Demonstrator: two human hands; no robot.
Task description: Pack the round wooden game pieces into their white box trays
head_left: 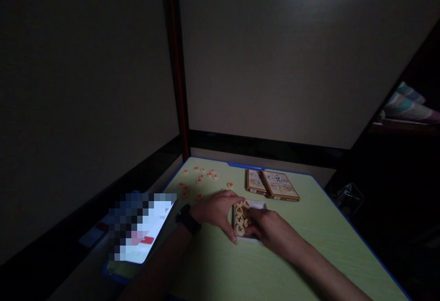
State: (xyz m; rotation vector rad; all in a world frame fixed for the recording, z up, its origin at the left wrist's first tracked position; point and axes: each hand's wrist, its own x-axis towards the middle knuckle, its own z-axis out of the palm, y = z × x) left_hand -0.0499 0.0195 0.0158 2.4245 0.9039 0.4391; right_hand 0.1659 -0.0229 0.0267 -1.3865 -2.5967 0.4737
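A small white box lies on the green table, with round Chinese chess pieces bearing black characters in its left part. My left hand, wearing a dark wristband, grips the box's left side between thumb and fingers. Inside the box, my right hand has its fingers bent down onto a piece among the others; the fingertips are partly hidden. Several loose chess pieces with red characters are scattered over the table's far left, one red piece lying apart near the box.
Two printed flat boxes, a left one and a right one, overlap behind the white box. A lit tablet-like screen, partly pixelated, stands at the left edge of the table. Walls meet behind it. Striped fabric lies at far right.
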